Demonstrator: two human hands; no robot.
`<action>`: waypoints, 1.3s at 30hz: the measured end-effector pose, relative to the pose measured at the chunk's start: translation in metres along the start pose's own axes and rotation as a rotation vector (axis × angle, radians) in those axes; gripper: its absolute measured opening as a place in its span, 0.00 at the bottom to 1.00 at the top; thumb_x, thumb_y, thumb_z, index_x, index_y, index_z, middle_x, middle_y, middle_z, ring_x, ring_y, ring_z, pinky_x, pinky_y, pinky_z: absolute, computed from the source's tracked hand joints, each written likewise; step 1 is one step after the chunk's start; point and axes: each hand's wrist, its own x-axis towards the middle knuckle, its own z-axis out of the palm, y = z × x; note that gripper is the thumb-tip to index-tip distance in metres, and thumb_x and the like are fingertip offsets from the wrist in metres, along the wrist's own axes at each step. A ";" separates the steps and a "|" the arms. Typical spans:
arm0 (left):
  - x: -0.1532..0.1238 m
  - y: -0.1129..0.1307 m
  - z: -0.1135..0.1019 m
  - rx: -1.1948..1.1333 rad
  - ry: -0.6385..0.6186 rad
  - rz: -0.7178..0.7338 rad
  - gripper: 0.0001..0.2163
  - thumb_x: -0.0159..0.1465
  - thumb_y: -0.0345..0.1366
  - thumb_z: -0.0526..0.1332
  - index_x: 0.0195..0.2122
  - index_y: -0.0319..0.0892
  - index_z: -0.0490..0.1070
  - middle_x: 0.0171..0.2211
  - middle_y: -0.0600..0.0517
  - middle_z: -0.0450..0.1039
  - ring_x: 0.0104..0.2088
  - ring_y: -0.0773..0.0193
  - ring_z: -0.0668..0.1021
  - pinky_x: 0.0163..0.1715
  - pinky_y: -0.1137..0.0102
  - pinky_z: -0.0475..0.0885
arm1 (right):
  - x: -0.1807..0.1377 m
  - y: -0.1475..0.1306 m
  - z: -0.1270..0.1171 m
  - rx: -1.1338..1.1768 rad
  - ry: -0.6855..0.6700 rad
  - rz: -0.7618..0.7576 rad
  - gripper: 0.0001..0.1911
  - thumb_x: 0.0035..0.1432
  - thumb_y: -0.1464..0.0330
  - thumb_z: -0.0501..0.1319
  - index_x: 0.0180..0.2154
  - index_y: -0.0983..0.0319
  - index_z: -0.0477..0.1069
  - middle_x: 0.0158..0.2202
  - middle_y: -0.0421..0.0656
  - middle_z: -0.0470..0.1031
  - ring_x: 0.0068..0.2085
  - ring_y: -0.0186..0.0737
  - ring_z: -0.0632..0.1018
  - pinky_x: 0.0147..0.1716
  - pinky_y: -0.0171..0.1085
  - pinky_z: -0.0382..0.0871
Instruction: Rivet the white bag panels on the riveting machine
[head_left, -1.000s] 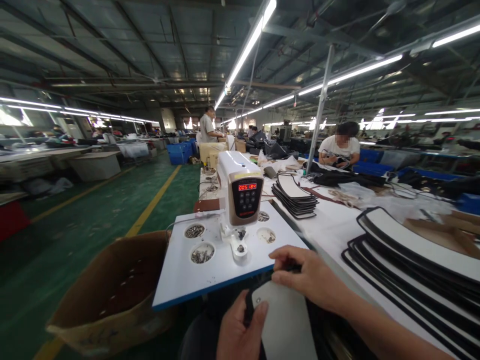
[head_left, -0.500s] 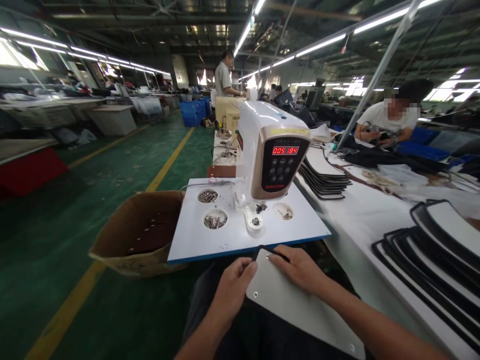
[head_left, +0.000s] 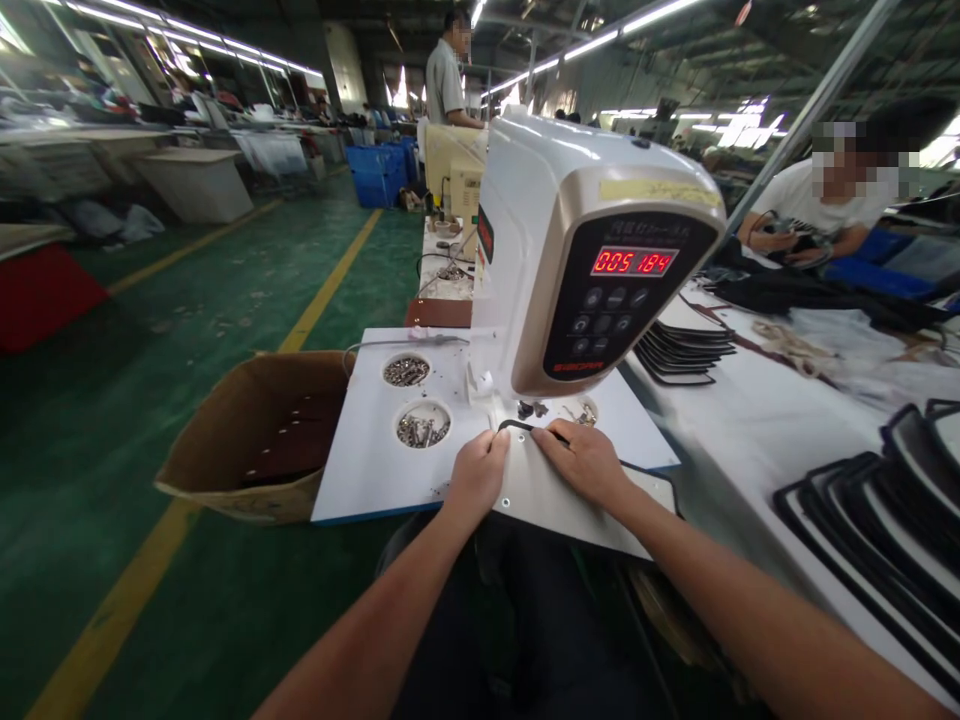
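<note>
A pale panel with black edging [head_left: 562, 500] lies between my hands, with small metal eyelets near its corners. My left hand [head_left: 478, 472] pinches its left far corner, thumb on top. My right hand [head_left: 583, 462] grips the far edge to the right of that corner. The panel's far end is under the head of a white eyeletting machine [head_left: 525, 200], whose red display reads 005184. Beneath the panel is the machine's white table [head_left: 360, 450]; the lower die there is hidden by the panel and my hands.
Round wells of metal fittings [head_left: 423, 424] are set into the table. A cardboard box [head_left: 225, 490] with dark brown pieces stands on the left. Stacks of black-edged panels [head_left: 862, 520] lie on the white bench [head_left: 720, 450] at right. Two people work farther back.
Both hands have carried the panel forward and up, from in front of the table to under the machine head. The view has moved closer to the machine.
</note>
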 end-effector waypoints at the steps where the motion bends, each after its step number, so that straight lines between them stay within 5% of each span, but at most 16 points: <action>1: 0.004 -0.002 0.001 0.009 0.004 0.015 0.20 0.64 0.51 0.48 0.23 0.42 0.60 0.22 0.56 0.63 0.27 0.67 0.66 0.29 0.70 0.55 | 0.005 0.001 0.002 -0.010 0.011 -0.002 0.24 0.67 0.50 0.49 0.31 0.59 0.74 0.31 0.41 0.78 0.35 0.38 0.75 0.33 0.34 0.58; 11: 0.028 -0.010 0.002 0.139 0.012 0.041 0.20 0.64 0.48 0.48 0.20 0.41 0.62 0.23 0.53 0.67 0.26 0.67 0.65 0.28 0.69 0.54 | 0.027 0.005 0.012 -0.045 0.013 0.066 0.25 0.64 0.51 0.51 0.23 0.59 0.69 0.26 0.41 0.75 0.31 0.37 0.72 0.30 0.35 0.53; 19: 0.033 -0.005 -0.004 0.126 -0.052 0.018 0.20 0.62 0.47 0.51 0.17 0.42 0.60 0.18 0.56 0.58 0.23 0.68 0.62 0.26 0.69 0.52 | 0.024 0.004 0.014 0.068 -0.024 0.086 0.26 0.64 0.52 0.52 0.21 0.61 0.66 0.25 0.41 0.73 0.29 0.35 0.69 0.29 0.34 0.52; 25: -0.011 -0.014 -0.018 -0.093 0.034 0.006 0.19 0.61 0.52 0.55 0.27 0.40 0.71 0.25 0.55 0.71 0.28 0.66 0.70 0.28 0.72 0.62 | -0.007 -0.005 0.028 0.382 0.126 0.247 0.28 0.64 0.49 0.50 0.19 0.60 0.60 0.20 0.39 0.66 0.26 0.36 0.65 0.27 0.35 0.54; 29: -0.053 -0.021 -0.023 -0.165 0.043 -0.059 0.20 0.62 0.54 0.54 0.36 0.41 0.73 0.32 0.52 0.77 0.33 0.62 0.75 0.32 0.70 0.66 | -0.067 -0.014 0.056 0.813 0.120 0.399 0.25 0.63 0.48 0.50 0.32 0.61 0.70 0.30 0.42 0.74 0.33 0.41 0.73 0.31 0.36 0.64; 31: -0.062 -0.019 -0.022 -0.077 0.032 -0.031 0.20 0.63 0.53 0.53 0.33 0.41 0.72 0.30 0.52 0.76 0.32 0.62 0.74 0.33 0.69 0.66 | -0.090 -0.014 0.060 0.868 0.126 0.384 0.23 0.62 0.49 0.53 0.43 0.61 0.71 0.38 0.44 0.76 0.38 0.43 0.75 0.36 0.37 0.68; 34: -0.059 -0.008 -0.017 0.076 -0.065 0.076 0.18 0.65 0.49 0.51 0.30 0.42 0.70 0.29 0.52 0.75 0.32 0.62 0.74 0.33 0.69 0.64 | -0.093 -0.009 0.047 0.645 0.256 0.248 0.25 0.60 0.53 0.58 0.54 0.60 0.67 0.48 0.47 0.74 0.48 0.46 0.74 0.46 0.41 0.68; 36: -0.052 0.000 -0.013 0.123 -0.157 0.172 0.15 0.66 0.46 0.50 0.32 0.43 0.70 0.33 0.52 0.76 0.34 0.61 0.75 0.35 0.68 0.64 | -0.078 -0.008 0.032 0.476 0.231 0.089 0.22 0.61 0.54 0.58 0.51 0.59 0.70 0.49 0.47 0.75 0.49 0.46 0.74 0.50 0.41 0.65; 39: -0.039 0.010 -0.009 0.149 -0.231 0.246 0.15 0.67 0.45 0.48 0.35 0.44 0.70 0.36 0.51 0.77 0.37 0.61 0.75 0.37 0.68 0.65 | -0.048 -0.009 0.017 0.334 0.067 -0.008 0.18 0.64 0.52 0.53 0.39 0.57 0.74 0.37 0.43 0.78 0.39 0.43 0.76 0.42 0.39 0.66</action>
